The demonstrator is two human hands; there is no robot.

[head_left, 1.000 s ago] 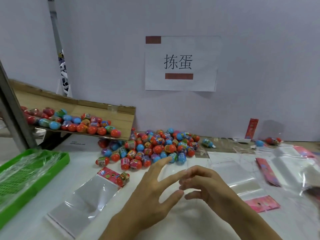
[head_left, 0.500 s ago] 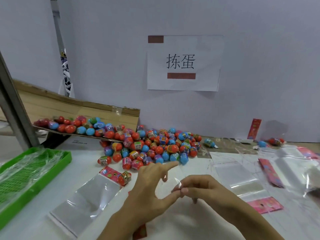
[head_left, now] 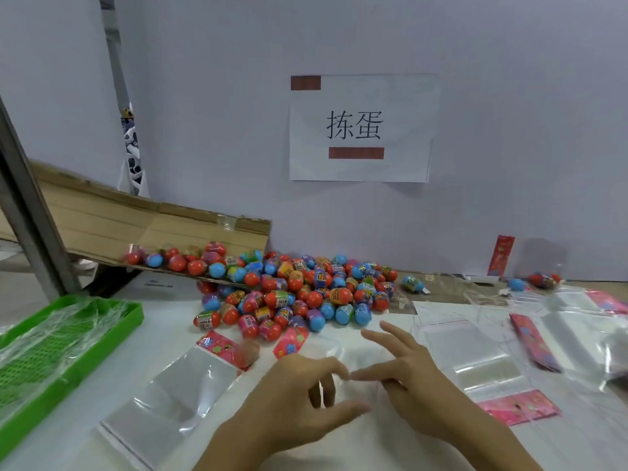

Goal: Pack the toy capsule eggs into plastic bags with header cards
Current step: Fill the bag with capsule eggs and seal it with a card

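Two hands: left hand fingers pinch one clear bag; right hand fingers spread wide

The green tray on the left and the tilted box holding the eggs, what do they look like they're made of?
The green tray looks like moulded plastic: uniform bright colour, a gridded floor, clear film crumpled over it. The tilted box looks like plain brown corrugated cardboard: matte, creased flaps, a strip of shiny tape at one fold.
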